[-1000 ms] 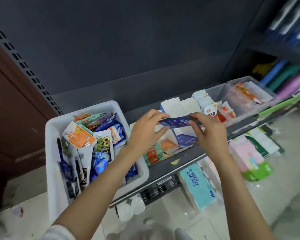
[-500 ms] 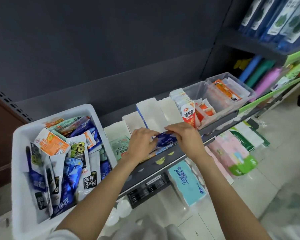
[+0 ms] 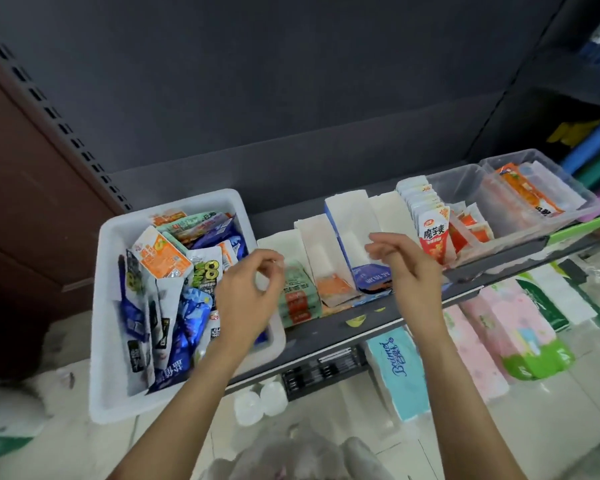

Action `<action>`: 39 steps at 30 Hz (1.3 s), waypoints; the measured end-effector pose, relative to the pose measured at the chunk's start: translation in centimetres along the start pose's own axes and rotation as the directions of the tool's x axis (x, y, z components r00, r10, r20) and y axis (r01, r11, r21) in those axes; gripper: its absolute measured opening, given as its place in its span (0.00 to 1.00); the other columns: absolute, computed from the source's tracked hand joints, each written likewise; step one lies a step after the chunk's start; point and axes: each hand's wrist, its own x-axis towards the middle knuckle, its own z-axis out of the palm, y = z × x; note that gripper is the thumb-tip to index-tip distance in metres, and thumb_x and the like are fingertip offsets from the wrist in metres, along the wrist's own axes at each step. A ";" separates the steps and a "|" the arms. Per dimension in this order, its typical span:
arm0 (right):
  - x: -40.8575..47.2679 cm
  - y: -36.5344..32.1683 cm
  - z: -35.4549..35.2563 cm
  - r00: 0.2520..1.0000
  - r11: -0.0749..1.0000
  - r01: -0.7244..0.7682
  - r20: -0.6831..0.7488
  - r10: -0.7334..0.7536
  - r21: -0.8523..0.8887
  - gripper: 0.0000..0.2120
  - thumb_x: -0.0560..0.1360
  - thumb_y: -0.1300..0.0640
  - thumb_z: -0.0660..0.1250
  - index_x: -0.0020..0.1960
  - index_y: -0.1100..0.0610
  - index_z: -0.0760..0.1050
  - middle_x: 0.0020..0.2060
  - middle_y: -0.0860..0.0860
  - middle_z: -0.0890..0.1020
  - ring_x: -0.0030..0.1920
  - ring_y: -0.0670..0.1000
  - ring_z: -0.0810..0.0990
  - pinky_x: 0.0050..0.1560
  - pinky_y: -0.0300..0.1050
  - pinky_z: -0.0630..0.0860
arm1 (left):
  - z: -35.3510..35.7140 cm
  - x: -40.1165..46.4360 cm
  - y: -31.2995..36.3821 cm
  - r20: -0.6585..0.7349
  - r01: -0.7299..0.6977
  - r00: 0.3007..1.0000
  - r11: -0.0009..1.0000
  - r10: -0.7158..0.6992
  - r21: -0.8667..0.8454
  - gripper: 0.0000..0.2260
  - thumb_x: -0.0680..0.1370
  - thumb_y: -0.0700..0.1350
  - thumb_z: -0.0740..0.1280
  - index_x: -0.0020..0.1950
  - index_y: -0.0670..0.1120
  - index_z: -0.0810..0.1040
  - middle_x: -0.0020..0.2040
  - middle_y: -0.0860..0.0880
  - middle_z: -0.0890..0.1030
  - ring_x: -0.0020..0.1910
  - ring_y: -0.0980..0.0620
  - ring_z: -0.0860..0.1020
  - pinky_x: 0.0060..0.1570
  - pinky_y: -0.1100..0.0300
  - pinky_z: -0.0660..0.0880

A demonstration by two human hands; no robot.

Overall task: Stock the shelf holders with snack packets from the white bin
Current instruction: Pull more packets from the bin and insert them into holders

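The white bin (image 3: 118, 233) stands at the left end of the dark shelf, filled with several mixed snack packets (image 3: 163, 258). To its right, white paper holders (image 3: 349, 216) stand in a row. A dark blue packet (image 3: 373, 276) lies in the front of one holder, beside an orange packet (image 3: 333, 285) and green packets (image 3: 297, 289). My left hand (image 3: 246, 296) hovers over the bin's right edge, fingers loosely curled, holding nothing. My right hand (image 3: 406, 261) hangs just above the blue packet, fingers relaxed and empty.
Red-and-white packets (image 3: 433, 233) fill a holder further right, then two clear plastic tubs (image 3: 551, 192) with orange packets. The shelf's front edge (image 3: 343, 332) runs diagonally. Tissue packs (image 3: 395, 372) lie on the floor below. A brown door (image 3: 21, 188) is at the left.
Both hands set the dark blue packet into the holder, let go of it and lifted away. My left hand has drifted left toward the bin.
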 end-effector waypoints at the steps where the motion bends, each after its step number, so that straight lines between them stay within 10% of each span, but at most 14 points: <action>1: -0.2 -0.5 1.6 0.996 1.000 0.019 0.093 -0.018 -0.010 0.15 0.78 0.67 0.58 0.51 0.52 0.79 0.42 0.47 0.84 0.46 0.44 0.81 0.49 0.39 0.76 | -1.7 -0.1 -0.8 -0.058 0.035 0.998 0.999 -0.034 0.010 0.06 0.74 0.52 0.60 0.45 0.55 0.77 0.36 0.61 0.78 0.39 0.63 0.77 0.37 0.72 0.70; 9: -1.5 0.6 18.6 0.728 0.883 0.331 0.685 -0.015 -0.333 0.14 0.78 0.60 0.61 0.63 0.55 0.75 0.57 0.52 0.81 0.52 0.50 0.80 0.54 0.47 0.76 | -8.7 -3.3 -12.1 0.175 0.179 0.922 0.781 -0.345 0.598 0.22 0.74 0.46 0.70 0.66 0.43 0.72 0.61 0.42 0.75 0.59 0.40 0.72 0.54 0.48 0.73; 18: -2.1 3.7 27.9 0.764 0.585 0.379 0.599 0.239 -0.717 0.12 0.78 0.54 0.63 0.58 0.59 0.70 0.54 0.57 0.78 0.53 0.58 0.77 0.49 0.52 0.76 | -11.8 -3.5 -14.2 0.012 0.109 0.987 0.718 -0.161 0.687 0.19 0.65 0.45 0.75 0.54 0.46 0.79 0.50 0.45 0.80 0.48 0.41 0.77 0.45 0.51 0.74; 22: -1.2 3.2 26.2 0.794 0.738 0.176 0.537 0.285 -0.652 0.10 0.79 0.56 0.60 0.57 0.61 0.73 0.51 0.58 0.80 0.51 0.58 0.79 0.43 0.45 0.70 | -11.8 -3.3 -14.9 0.237 -0.036 0.966 0.850 -0.106 0.526 0.24 0.71 0.52 0.71 0.64 0.45 0.75 0.58 0.45 0.78 0.59 0.43 0.73 0.59 0.50 0.71; 26: -0.7 1.4 21.6 0.892 0.895 0.040 0.419 0.168 -0.445 0.11 0.79 0.58 0.63 0.60 0.60 0.73 0.47 0.54 0.79 0.47 0.54 0.77 0.40 0.40 0.65 | -10.4 -2.4 -13.9 0.223 0.230 0.935 0.949 -0.277 0.216 0.28 0.74 0.53 0.70 0.71 0.47 0.66 0.66 0.49 0.71 0.65 0.50 0.68 0.65 0.58 0.65; 29: -0.6 0.2 18.6 0.952 0.977 -0.062 0.283 0.119 -0.203 0.02 0.78 0.60 0.64 0.50 0.58 0.74 0.42 0.50 0.80 0.44 0.52 0.78 0.38 0.39 0.70 | -9.8 -1.3 -12.5 0.200 0.505 0.857 0.851 -0.475 -0.143 0.27 0.73 0.51 0.71 0.71 0.52 0.66 0.65 0.52 0.72 0.62 0.55 0.72 0.58 0.62 0.71; 34: -1.3 -0.9 16.6 0.926 0.908 -0.343 0.247 0.284 0.240 0.05 0.78 0.63 0.63 0.48 0.53 0.71 0.44 0.50 0.82 0.41 0.45 0.82 0.37 0.40 0.79 | -9.4 -0.7 -9.6 0.409 0.701 0.684 0.390 -0.604 -0.597 0.15 0.76 0.43 0.67 0.63 0.46 0.73 0.56 0.47 0.81 0.50 0.55 0.81 0.43 0.66 0.78; 39: -1.8 0.4 15.8 0.945 0.964 -0.265 0.202 0.255 0.020 0.14 0.76 0.64 0.65 0.56 0.51 0.67 0.52 0.50 0.78 0.51 0.50 0.79 0.45 0.43 0.78 | -8.9 0.0 -7.9 0.326 0.634 0.766 0.567 -0.554 -0.526 0.13 0.76 0.39 0.68 0.61 0.44 0.76 0.54 0.45 0.83 0.52 0.49 0.81 0.49 0.57 0.79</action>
